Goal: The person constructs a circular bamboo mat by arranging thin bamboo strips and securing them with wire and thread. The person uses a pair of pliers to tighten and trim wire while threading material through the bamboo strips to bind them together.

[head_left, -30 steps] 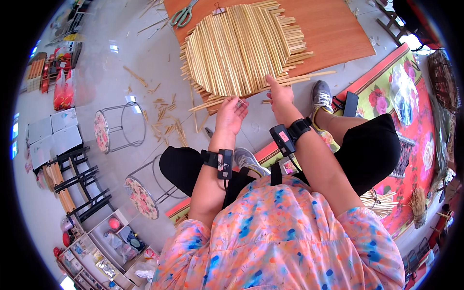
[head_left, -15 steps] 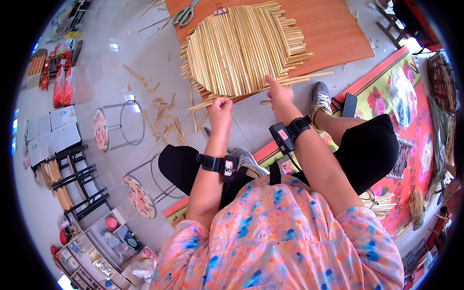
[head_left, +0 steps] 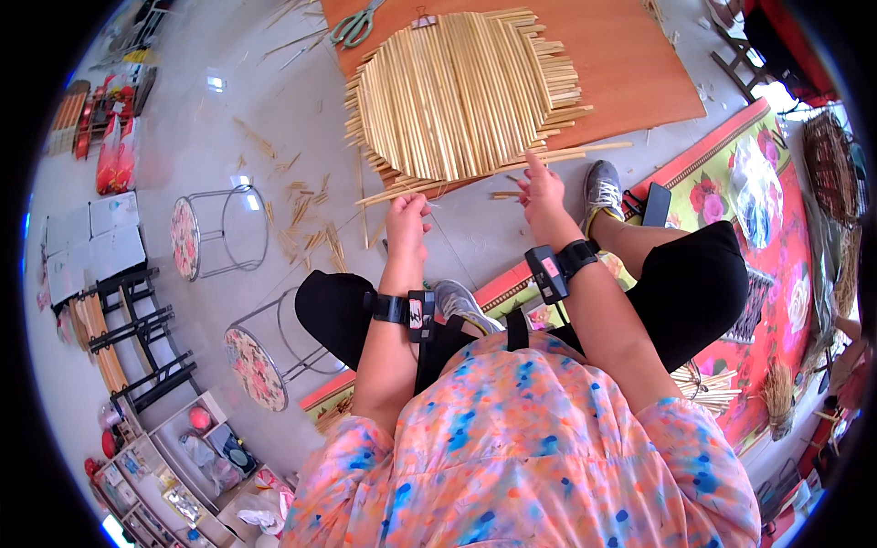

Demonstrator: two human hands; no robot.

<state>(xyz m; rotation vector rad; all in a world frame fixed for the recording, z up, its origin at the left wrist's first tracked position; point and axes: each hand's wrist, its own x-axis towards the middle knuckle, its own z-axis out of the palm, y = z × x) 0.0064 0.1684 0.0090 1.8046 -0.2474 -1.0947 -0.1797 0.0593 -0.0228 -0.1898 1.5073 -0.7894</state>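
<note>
A round mat of pale straw-like sticks [head_left: 452, 91], with uneven ends and a binder clip [head_left: 423, 22] at its top, lies on an orange-brown board [head_left: 644, 78]. Longer sticks [head_left: 603, 146] cross its near edge. My left hand [head_left: 409, 216] is just below that edge, fingers curled in a pinch around something I cannot make out, perhaps a fine strand. My right hand [head_left: 541, 190] is just below the mat's lower right, index finger raised and fingers apart. Green-handled scissors [head_left: 352, 27] lie at the board's upper left.
Two floral stools [head_left: 184, 236] with wire frames are at left, beside scattered stick offcuts [head_left: 301, 210]. My legs surround the work. A flowered sheet [head_left: 795, 274] holds a plastic bag [head_left: 758, 196] and phone [head_left: 655, 203]. Part of another person [head_left: 848, 326] shows at far right.
My left hand has gone from loosely open to curled fingers and moved slightly down and left. My right hand has shifted slightly right, off the mat's edge.
</note>
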